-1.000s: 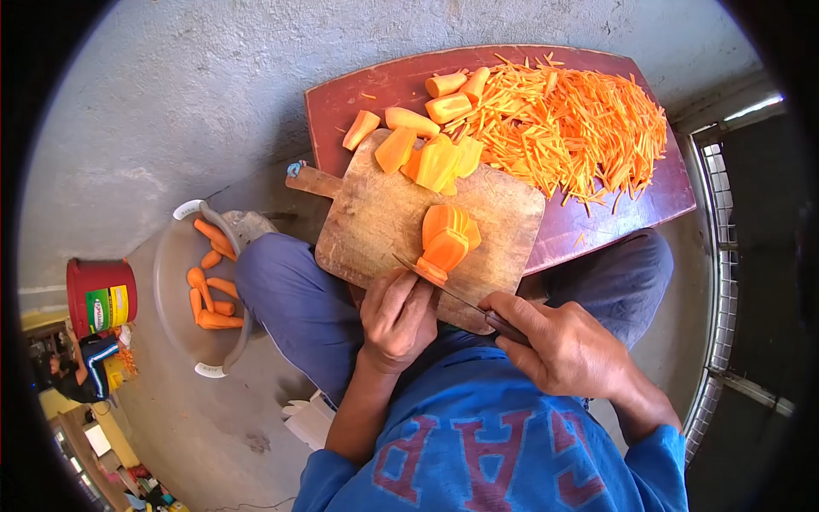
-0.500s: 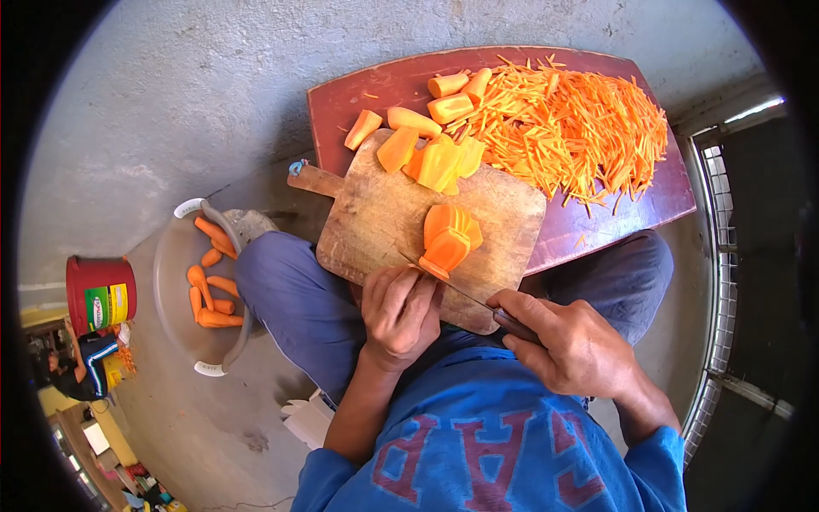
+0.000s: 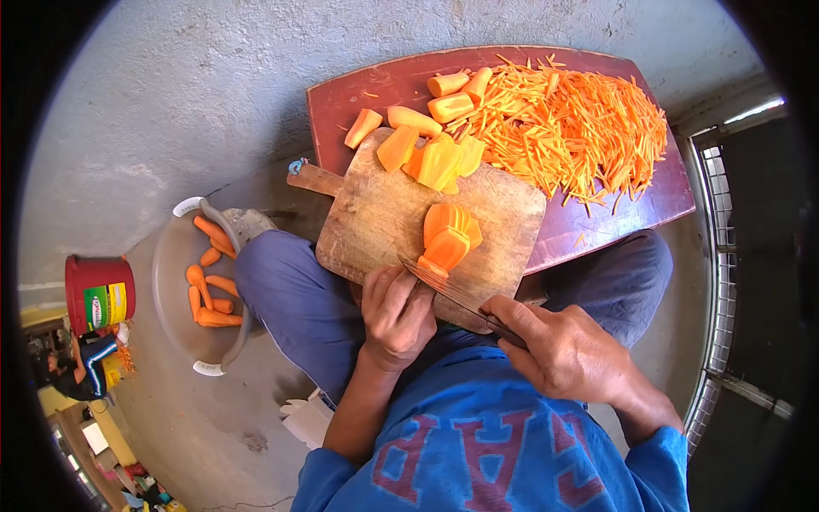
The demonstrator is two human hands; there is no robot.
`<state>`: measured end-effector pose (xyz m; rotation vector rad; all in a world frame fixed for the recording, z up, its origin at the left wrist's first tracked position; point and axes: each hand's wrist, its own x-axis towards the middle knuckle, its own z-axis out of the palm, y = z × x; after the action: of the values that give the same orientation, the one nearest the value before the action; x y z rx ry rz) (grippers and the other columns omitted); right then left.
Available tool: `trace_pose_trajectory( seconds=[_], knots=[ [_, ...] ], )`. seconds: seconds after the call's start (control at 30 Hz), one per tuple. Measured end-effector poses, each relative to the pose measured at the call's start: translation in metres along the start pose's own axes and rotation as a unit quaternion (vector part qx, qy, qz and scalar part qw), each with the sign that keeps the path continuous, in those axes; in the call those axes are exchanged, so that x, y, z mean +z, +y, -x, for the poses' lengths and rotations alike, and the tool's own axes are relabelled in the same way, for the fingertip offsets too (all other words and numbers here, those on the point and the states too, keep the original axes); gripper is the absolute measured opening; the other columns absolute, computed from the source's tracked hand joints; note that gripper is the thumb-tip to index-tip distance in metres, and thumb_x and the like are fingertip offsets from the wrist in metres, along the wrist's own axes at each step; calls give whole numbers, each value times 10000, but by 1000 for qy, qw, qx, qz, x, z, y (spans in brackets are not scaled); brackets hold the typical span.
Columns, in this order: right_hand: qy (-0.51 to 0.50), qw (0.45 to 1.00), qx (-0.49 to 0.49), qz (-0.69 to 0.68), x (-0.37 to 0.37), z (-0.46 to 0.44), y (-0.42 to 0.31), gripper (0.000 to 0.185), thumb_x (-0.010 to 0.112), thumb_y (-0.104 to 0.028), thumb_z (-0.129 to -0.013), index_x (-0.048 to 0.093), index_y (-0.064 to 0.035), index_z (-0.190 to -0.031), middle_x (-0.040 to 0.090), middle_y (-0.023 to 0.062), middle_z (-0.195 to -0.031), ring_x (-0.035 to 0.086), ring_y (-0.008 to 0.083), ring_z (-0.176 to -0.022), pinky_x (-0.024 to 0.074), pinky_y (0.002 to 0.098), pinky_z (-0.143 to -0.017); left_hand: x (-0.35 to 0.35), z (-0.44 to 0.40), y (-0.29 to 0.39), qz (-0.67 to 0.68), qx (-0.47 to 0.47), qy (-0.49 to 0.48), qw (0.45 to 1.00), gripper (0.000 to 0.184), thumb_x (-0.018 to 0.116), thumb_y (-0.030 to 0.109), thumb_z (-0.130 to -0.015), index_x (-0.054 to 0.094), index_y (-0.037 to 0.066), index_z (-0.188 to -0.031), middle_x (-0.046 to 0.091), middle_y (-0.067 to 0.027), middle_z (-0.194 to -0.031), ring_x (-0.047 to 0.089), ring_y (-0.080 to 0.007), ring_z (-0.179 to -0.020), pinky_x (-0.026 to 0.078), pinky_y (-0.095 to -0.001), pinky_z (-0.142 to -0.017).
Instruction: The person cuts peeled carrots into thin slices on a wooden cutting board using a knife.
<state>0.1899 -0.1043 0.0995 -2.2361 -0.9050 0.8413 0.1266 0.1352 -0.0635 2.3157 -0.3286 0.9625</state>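
My right hand [image 3: 559,341] is wrapped round the handle of a knife [image 3: 456,297], whose blade points up and left across the lower part of a wooden cutting board [image 3: 367,226]. My left hand [image 3: 397,316] has its fingers bent and pressed together beside the blade; the carrot piece between them is mostly hidden. Just above the blade, overlapping carrot slices [image 3: 450,235] lie fanned on the board. More flat slices [image 3: 439,162] rest at the board's upper edge. A large heap of carrot strips [image 3: 580,128] lies beyond it.
Peeled carrot chunks [image 3: 450,107] lie on the red table [image 3: 341,94] behind the board. On the left floor, a grey basin [image 3: 171,307] holds several carrots. A red bucket [image 3: 81,294] and another person [image 3: 85,367] are farther left. A barred frame [image 3: 721,256] stands right.
The knife blade has tilted and shifted slightly against the lower end of the fanned slices. My right hand has moved a little with it. My left hand has barely moved.
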Motion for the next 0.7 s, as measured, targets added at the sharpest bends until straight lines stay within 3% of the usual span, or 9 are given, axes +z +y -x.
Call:
trace_pose_trajectory(
  seconds=[0.37, 0.47, 0.57, 0.67, 0.7],
  knots=[
    [20, 999, -19, -21, 14, -16, 10, 532, 748, -81, -1025, 545, 18, -1506, 783, 305, -1078, 772, 528, -919, 643, 566, -762, -2, 1, 2, -13, -13, 0, 1000, 238, 772, -102, -855, 804, -49, -1084, 760, -173, -1157, 765, -393, -1015, 609, -550, -963],
    [44, 998, -42, 3, 31, -29, 22, 471, 712, -91, -1033, 524, -3, -1457, 763, 287, -956, 756, 524, -856, 606, 583, -677, -1, 2, 2, -10, -1, -2, 1000, 230, 788, -74, -891, 779, -42, -1118, 750, -174, -1189, 760, -368, -1013, 600, -543, -956],
    [27, 998, -51, 21, 39, -45, 33, 455, 713, -79, -1018, 539, 11, -1429, 754, 285, -913, 756, 523, -846, 607, 583, -701, 0, 2, 2, -9, -16, 4, 1000, 236, 852, -43, -899, 778, -27, -1123, 745, -158, -1153, 750, -357, -997, 594, -531, -929],
    [29, 998, -60, -13, 37, -50, 41, 537, 734, -95, -1030, 531, 19, -1514, 780, 308, -1099, 756, 537, -1019, 629, 571, -857, 4, 2, 3, 1, -45, 7, 999, 284, 902, -1, -893, 780, -9, -1150, 742, -148, -1127, 732, -353, -974, 584, -508, -906],
    [34, 997, -55, -48, 33, -51, 45, 518, 726, -92, -1026, 545, 17, -1498, 774, 315, -1074, 761, 537, -1007, 628, 566, -859, 6, 1, 4, 12, -63, 8, 998, 301, 909, 8, -889, 781, -4, -1161, 742, -147, -1123, 726, -353, -969, 580, -499, -900]
  ],
)
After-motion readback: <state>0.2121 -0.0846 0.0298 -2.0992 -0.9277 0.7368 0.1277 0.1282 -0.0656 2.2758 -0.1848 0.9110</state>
